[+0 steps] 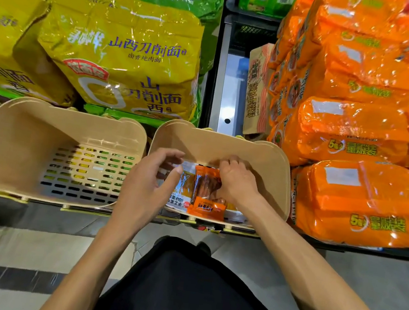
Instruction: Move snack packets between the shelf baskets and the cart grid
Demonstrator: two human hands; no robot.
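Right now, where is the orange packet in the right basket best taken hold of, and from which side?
Pinch the orange packet at its near labelled end, coming from above. It lies flat on top of the other packets, that end is bare, and the right basket walls block the sides. The right hand curls over its far end.

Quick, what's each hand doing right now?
Left hand: curled by the pale packet, grip cannot be told.
Right hand: grips the orange packet.
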